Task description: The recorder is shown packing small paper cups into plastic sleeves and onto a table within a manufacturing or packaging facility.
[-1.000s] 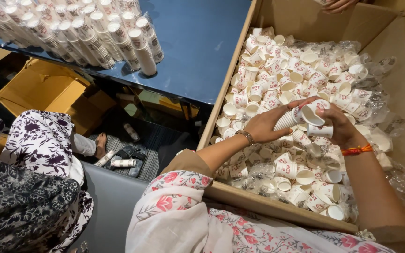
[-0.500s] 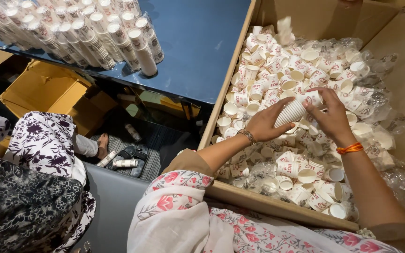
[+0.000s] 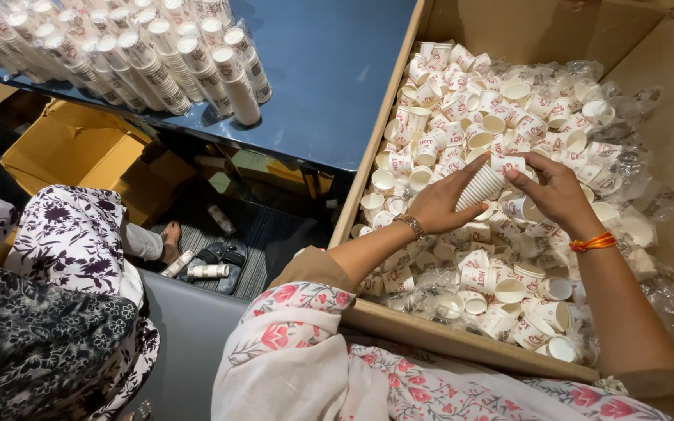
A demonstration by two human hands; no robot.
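While my left hand (image 3: 438, 204) and right hand (image 3: 557, 192) pinched a short cup stack (image 3: 484, 184), loose cups (image 3: 462, 101) filled the box (image 3: 524, 31) at 12 o'clock.

We count two bare hands, the left hand (image 3: 437, 204) and right hand (image 3: 557, 193), sharing one short stack of ribbed white paper cups (image 3: 484, 183). One large cardboard box (image 3: 462, 341) holds loose white paper cups (image 3: 462, 109) beyond counting. About fourteen plastic-wrapped sleeves of cups (image 3: 237, 74) lie on one blue surface (image 3: 329, 86).
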